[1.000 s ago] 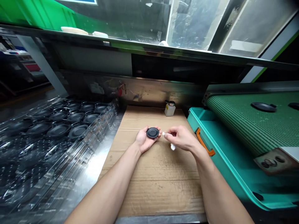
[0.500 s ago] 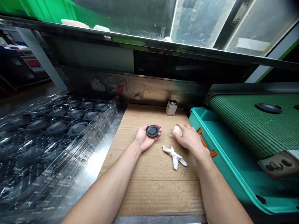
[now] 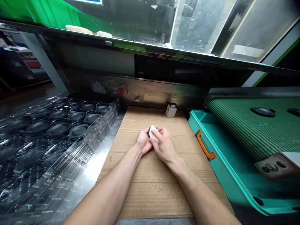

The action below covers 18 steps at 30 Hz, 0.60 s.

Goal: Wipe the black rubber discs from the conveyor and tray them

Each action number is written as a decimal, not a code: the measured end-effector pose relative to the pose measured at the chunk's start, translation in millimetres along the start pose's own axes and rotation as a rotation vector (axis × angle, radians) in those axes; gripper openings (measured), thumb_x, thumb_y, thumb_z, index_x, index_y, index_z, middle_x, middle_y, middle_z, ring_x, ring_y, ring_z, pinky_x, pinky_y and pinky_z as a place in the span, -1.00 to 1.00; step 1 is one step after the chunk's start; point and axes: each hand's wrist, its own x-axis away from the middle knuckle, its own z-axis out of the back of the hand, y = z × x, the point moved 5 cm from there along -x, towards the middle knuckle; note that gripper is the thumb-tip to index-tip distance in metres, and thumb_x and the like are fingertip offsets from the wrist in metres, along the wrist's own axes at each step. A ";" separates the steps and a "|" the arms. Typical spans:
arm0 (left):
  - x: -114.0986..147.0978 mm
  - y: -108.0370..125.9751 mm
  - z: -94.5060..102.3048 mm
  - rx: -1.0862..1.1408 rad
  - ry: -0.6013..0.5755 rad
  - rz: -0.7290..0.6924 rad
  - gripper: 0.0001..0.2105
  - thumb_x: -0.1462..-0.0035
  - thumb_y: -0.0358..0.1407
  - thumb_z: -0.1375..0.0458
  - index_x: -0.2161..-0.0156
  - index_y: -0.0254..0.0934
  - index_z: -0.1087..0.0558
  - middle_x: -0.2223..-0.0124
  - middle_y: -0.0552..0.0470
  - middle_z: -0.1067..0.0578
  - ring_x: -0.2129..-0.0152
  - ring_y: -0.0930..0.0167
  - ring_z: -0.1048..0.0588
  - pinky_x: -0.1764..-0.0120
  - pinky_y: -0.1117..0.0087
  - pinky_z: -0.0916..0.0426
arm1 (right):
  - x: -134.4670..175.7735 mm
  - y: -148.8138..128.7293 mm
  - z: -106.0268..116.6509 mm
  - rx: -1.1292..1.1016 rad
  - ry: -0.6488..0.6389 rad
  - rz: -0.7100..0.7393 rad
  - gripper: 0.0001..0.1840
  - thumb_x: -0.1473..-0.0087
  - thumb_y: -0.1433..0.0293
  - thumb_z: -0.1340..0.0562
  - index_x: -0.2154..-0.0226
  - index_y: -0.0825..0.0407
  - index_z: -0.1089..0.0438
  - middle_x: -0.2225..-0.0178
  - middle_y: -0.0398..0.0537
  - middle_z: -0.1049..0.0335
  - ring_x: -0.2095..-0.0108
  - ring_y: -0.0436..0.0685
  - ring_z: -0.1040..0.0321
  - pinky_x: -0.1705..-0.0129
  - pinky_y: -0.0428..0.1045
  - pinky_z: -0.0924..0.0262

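Note:
My left hand (image 3: 142, 141) is closed around a black oval plastic part (image 3: 148, 133) with a small tab, of which only the left edge shows. Between the fingertips of my right hand (image 3: 165, 144) is a round white pad (image 3: 152, 131), lying against the face of the black part. Both hands meet above the brown cardboard sheet (image 3: 140, 193). The fingers of my left hand are partly covered by the pad and my right hand.
Clear plastic trays (image 3: 93, 137) with many black parts stand at left. A small bottle (image 3: 171, 110) sits at the cardboard's back. On the right are a teal bin (image 3: 225, 175) with an orange handle (image 3: 204, 146) and a green conveyor belt (image 3: 243, 128) carrying black parts (image 3: 262, 111).
My right hand has moved left with the white pad, from the cardboard onto the black part. My left hand stays in nearly the same place. The white cloth piece is now hidden.

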 end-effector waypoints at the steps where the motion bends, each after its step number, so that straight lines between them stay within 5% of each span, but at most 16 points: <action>1: 1.4 -1.5 -2.2 -0.009 -0.015 -0.006 -0.68 -0.28 -0.26 0.09 0.22 -0.42 -0.46 0.16 -0.24 -0.54 0.14 0.23 -0.51 0.00 0.22 -0.36 | -0.8 -4.0 -4.6 -0.004 0.011 0.001 -0.69 -0.21 0.31 -0.12 0.03 -0.07 -0.42 0.09 0.05 -0.23 0.10 0.14 -0.23 0.06 0.00 -0.20; 6: 5.1 -2.0 -4.7 -0.023 -0.001 -0.051 -0.68 -0.29 -0.27 0.09 0.20 -0.42 -0.48 0.16 -0.21 -0.56 0.09 0.25 -0.50 -0.05 0.23 -0.34 | -9.8 4.5 -9.0 0.065 0.065 -0.117 -0.66 -0.29 0.34 0.01 0.09 -0.03 -0.43 0.16 0.03 -0.19 0.26 0.08 -0.25 0.24 -0.04 -0.22; 12: 5.8 -1.7 -2.6 -0.027 0.044 -0.098 -0.68 -0.29 -0.26 0.08 0.16 -0.41 -0.48 0.12 -0.21 -0.56 0.07 0.26 -0.49 -0.07 0.23 -0.33 | -9.6 5.6 -14.8 -0.084 0.019 -0.056 -0.71 -0.24 0.37 -0.05 0.12 -0.07 -0.45 0.17 0.00 -0.21 0.21 0.07 -0.28 0.16 -0.06 -0.23; 18: 3.8 -3.5 -3.6 -0.074 0.016 -0.069 -0.64 -0.31 -0.25 0.13 0.11 -0.41 -0.47 0.08 -0.20 -0.55 0.05 0.26 -0.48 -0.05 0.18 -0.35 | -14.3 22.1 -4.0 0.028 0.117 -0.181 -0.69 -0.26 0.35 -0.01 0.09 -0.02 -0.41 0.16 0.03 -0.20 0.23 0.08 -0.31 0.17 -0.03 -0.24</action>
